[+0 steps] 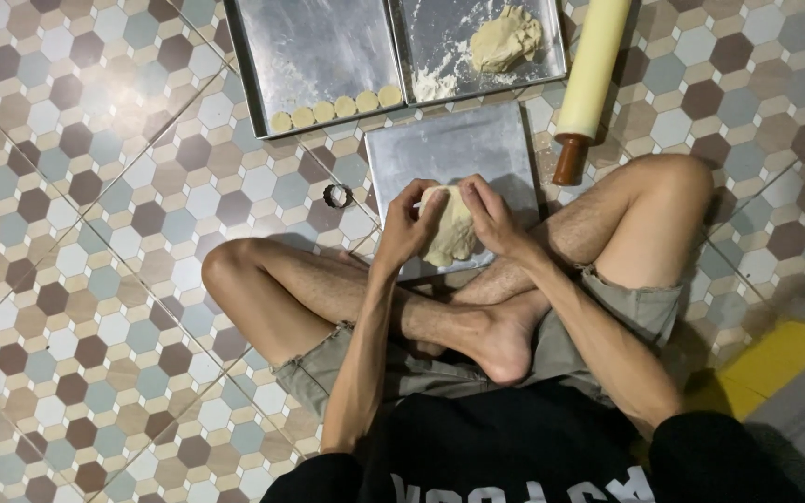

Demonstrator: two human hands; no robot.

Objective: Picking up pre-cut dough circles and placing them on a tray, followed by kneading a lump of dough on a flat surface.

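Hexagon-tiled floor point(76, 279), seen from above a cross-legged person. From left: a metal tray point(319, 47) holds one short row of cut rounds point(335, 108); a small ring cutter point(336, 195) lies nearby. Left hand point(407, 226) and right hand point(491, 216) both clasp a dough lump point(451, 233) over another tray point(449, 144). More dough point(505, 39) waits unshaped beside a rolling pin point(589, 79).
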